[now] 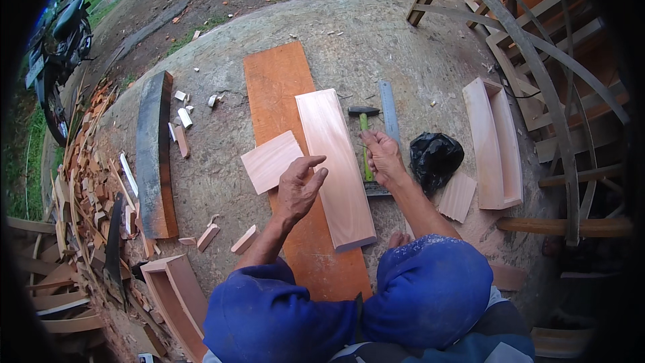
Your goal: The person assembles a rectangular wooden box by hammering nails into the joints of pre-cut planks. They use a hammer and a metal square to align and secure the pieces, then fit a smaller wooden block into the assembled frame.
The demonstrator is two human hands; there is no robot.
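Observation:
My left hand (299,187) is held above the left side of a long pale wooden piece (342,185), its fingers and thumb apart with nothing between them. To the right of that piece, my right hand (385,158) is closed in a pinch. Whatever its fingertips hold, if anything, is too small to make out. Under the right hand lies a hammer (363,121) with a green handle, partly covered by the hand. Beside it is a metal ruler (388,109). The pale piece rests on an orange-brown plank (279,84), where a small flat board (270,161) also lies.
A black plastic bag (435,159) and a small ridged board (458,196) lie to the right. Open wooden boxes stand at right (482,144) and lower left (171,296). A dark beam (153,154), a saw (114,245) and offcuts (84,195) are leftward. Wooden frames (571,81) crowd the right.

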